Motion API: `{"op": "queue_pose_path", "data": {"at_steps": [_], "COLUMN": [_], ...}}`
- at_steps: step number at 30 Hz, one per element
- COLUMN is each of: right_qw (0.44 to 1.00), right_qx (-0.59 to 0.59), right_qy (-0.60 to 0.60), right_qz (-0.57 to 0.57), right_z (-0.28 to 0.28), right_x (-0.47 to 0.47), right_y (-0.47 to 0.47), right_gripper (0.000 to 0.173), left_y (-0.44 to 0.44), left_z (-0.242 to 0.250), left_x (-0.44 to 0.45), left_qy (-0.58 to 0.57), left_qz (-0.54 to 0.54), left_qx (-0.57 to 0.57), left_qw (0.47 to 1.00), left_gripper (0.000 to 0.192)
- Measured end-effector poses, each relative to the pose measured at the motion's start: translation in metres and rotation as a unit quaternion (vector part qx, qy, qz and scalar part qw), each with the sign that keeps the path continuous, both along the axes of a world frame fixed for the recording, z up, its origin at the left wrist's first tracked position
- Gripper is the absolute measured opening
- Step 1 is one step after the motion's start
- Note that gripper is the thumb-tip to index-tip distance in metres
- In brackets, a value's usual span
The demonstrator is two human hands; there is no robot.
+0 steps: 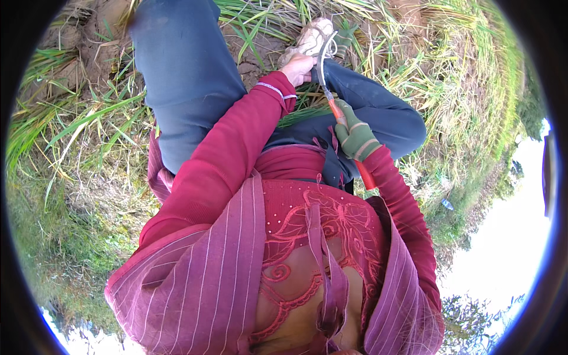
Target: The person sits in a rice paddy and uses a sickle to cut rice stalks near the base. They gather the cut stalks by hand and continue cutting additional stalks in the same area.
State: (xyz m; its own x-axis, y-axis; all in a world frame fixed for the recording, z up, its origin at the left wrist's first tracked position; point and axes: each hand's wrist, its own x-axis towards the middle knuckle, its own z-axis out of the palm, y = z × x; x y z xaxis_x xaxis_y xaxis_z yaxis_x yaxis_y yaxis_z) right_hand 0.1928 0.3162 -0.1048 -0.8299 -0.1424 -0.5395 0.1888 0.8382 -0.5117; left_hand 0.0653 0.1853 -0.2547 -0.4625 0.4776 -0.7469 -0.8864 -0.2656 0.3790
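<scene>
My bare left hand is at the ankle of my bent leg, its fingers closed on the dark trouser hem. Just beyond it is a muddy pale lace-up shoe. A green striped knit glove covers my right hand, which grips the orange-red handle of a sickle. The curved sickle blade points away from me, passing close beside the left hand and in front of the shoe. Against the shoe's right side lies a green striped knit piece; whether it is a glove or a sock, I cannot tell.
Long cut grass-like stalks lie over brown mud in front. More green stalks are at the left. A small plastic bottle lies in the grass at the right. My other knee rises at the left.
</scene>
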Motion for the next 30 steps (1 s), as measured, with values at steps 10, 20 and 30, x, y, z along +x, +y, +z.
{"op": "queue_pose_path", "data": {"at_steps": [10, 20, 30], "right_qw": [0.996, 0.989, 0.989], "right_qx": [0.064, 0.144, 0.125], "right_qy": [0.053, -0.008, -0.016], "right_qz": [0.029, 0.015, 0.077], "right_z": [0.017, 0.033, 0.024], "right_x": [-0.003, -0.003, 0.008], "right_y": [0.008, 0.062, 0.027], "right_gripper": [0.058, 0.058, 0.057], "left_y": [0.002, -0.001, -0.003], "left_z": [-0.010, -0.003, -0.002], "left_x": [-0.005, -0.003, -0.002], "left_qy": [-0.014, 0.015, -0.018], "left_qz": [0.018, -0.023, 0.001], "left_qx": [0.028, 0.007, 0.029], "left_qw": [0.999, 1.000, 0.999], "left_gripper": [0.021, 0.020, 0.017]}}
